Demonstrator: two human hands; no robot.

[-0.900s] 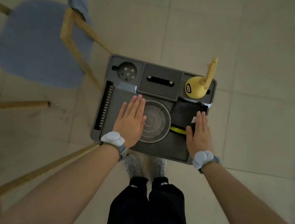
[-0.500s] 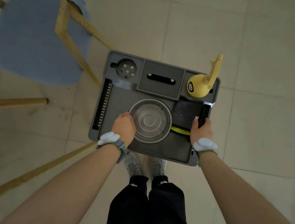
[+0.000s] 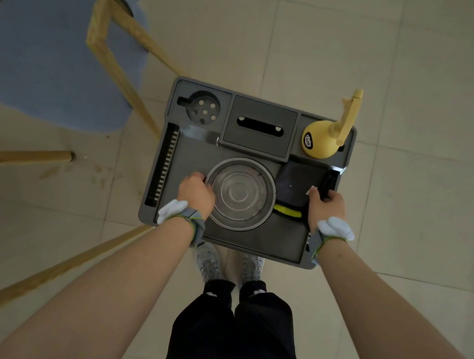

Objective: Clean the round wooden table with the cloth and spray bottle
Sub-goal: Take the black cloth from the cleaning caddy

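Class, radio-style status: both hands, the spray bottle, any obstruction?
Left hand fisted by the bowl. Right hand gripping a dark item at the tray's right side. Spray bottle upright, untouched, far right corner. Nothing blocking it.

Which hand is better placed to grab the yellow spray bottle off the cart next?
The right hand, probably. It sits at the cart's right side, directly in line with the yellow spray bottle in the far right corner. The left hand is beside the metal bowl and would have to cross over it.
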